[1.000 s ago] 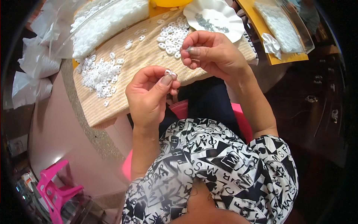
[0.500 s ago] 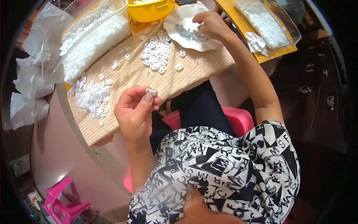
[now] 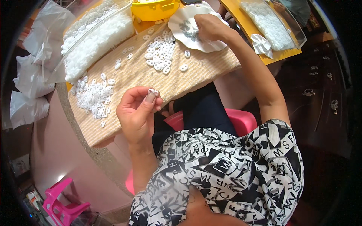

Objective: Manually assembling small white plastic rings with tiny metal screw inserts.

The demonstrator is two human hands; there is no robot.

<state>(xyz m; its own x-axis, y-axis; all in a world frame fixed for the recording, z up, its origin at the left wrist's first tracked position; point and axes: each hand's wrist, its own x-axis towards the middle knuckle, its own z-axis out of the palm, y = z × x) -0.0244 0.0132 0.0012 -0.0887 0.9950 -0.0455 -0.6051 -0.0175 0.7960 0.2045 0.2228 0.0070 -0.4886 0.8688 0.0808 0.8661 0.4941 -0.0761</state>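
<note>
Between thumb and fingertips my left hand [image 3: 137, 111] pinches a small white plastic piece [image 3: 153, 91] with holes, above the near edge of the cloth-covered board. My right hand [image 3: 212, 28] reaches into a white wavy-rimmed dish [image 3: 177, 23] at the far side. Its fingers are bent and drawn together beside a scatter of small grey metal pins [image 3: 189, 31]; their tips are hidden, so what they hold cannot be made out. A pile of white oval two-holed pieces [image 3: 160, 56] lies in the middle, and a heap of smaller white pieces [image 3: 94, 96] at the left.
A clear bin of white parts [image 3: 98, 41] stands at the far left, a yellow basket [image 3: 155, 12] behind the board. Another clear tray of white pieces [image 3: 267, 28] is at the far right, beside a crumpled white paper [image 3: 261, 46]. A pink stool [image 3: 62, 205] stands lower left.
My right hand has turned and lowered slightly in the dish, its fingers now down by the pins. My left hand keeps its pinch on the white piece, nearly still.
</note>
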